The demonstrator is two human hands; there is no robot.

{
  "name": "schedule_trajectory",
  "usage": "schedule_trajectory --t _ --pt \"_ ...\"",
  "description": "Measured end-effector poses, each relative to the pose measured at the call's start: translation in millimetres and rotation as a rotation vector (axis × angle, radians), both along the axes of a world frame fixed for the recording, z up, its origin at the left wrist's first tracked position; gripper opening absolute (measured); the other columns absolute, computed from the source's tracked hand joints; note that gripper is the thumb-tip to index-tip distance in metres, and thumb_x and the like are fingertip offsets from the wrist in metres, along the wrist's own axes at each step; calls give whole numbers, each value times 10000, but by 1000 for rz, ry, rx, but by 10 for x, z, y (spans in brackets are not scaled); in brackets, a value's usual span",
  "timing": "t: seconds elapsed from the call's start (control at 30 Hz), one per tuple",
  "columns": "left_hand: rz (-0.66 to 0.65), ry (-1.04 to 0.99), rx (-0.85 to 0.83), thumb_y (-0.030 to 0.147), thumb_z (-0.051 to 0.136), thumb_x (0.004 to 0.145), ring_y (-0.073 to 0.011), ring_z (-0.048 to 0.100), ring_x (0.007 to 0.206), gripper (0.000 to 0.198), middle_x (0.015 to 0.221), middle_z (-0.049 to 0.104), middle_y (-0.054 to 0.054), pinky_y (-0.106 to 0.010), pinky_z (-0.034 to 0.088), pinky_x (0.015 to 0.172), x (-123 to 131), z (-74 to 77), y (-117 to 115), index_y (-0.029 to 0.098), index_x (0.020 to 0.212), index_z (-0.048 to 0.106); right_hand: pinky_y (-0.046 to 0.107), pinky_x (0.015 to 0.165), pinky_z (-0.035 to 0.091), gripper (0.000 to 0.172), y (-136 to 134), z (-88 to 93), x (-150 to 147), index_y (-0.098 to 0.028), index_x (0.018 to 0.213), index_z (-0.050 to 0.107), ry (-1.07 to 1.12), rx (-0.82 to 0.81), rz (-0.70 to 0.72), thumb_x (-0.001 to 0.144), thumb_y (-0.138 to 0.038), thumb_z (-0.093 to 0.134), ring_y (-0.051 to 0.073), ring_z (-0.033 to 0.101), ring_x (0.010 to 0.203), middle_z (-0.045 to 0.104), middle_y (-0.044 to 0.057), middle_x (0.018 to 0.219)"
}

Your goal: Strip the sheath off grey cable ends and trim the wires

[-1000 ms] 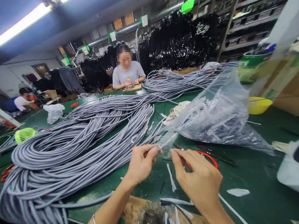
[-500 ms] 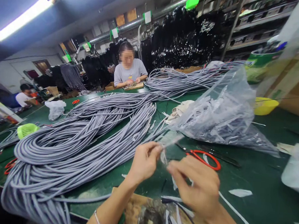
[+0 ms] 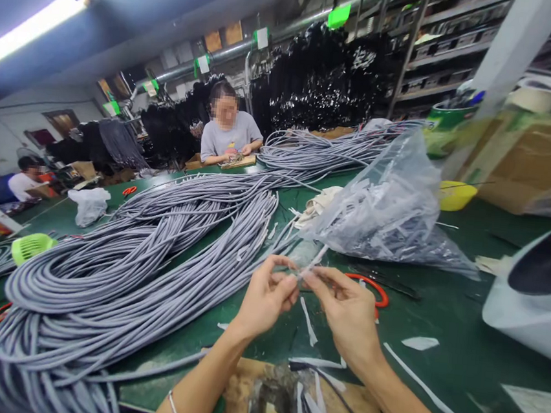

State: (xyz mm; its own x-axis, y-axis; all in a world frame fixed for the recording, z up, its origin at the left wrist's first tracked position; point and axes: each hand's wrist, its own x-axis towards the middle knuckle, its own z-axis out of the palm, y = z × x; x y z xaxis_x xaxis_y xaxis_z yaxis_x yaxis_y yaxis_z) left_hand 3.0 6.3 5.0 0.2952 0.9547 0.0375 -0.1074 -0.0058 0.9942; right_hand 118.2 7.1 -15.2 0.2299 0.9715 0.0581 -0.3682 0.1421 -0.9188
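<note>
Beside grey cables (image 3: 169, 300), left hand (image 3: 267, 296) and right hand (image 3: 350, 311), partly hiding red-handled scissors (image 3: 383, 297), pinch a pale strip (image 3: 318, 257).

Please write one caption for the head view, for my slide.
Left hand and right hand hold a thin pale piece above a green table, near grey cables and a clear bag.

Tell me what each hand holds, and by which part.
The right hand appears to pinch a thin, pale strip of unclear material near its lower end; the left hand is beside it, its grip too blurred to tell.
</note>
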Motion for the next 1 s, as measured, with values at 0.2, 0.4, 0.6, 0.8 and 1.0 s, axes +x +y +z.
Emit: schedule_trajectory --t 0.2,0.4,0.6,0.8,1.0 --pt "144 43 97 477 734 596 -30 247 420 479 458 352 89 -172 186 399 7 -19 10 96 858 613 179 290 134 499 -12 15 -39 -146 626 588 53 -103 138 405 -556 766 2 190 289 492 -50 423" --pt "250 76 171 582 569 720 -38 240 419 518 436 317 57 -194 173 392 41 -54 2 96 547 623 172 289 133 502 30 -24 -43 -153 598 536 46 -174 158 412 -565 756 3 200 280 477 -51 408" --pt "338 36 168 551 580 724 -28 292 344 460 440 433 53 -172 196 344 16 -24 16 98 712 657 173 301 185 416 74 -50 105 -186 611 498 10 -136 -120 527 -539 702 27 272 319 448 -75 441" --pt "290 178 2 466 669 637 -57 427 347 391 507 566 13 -171 316 351 -88 -4 123 98 764 629 194 387 352 263 -52 47 109 -171 647 633 -235 46 -155 558 -403 719 76 473 416 573 -22 521" --pt "212 340 51 300 656 626 -76 425 372 223 396 495 27 -194 326 400 -110 10 78 116 509 613 267 622 521 309 8 11 80 -181 720 683 -100 21 72 511 -399 752 190 663 696 705 53 713"
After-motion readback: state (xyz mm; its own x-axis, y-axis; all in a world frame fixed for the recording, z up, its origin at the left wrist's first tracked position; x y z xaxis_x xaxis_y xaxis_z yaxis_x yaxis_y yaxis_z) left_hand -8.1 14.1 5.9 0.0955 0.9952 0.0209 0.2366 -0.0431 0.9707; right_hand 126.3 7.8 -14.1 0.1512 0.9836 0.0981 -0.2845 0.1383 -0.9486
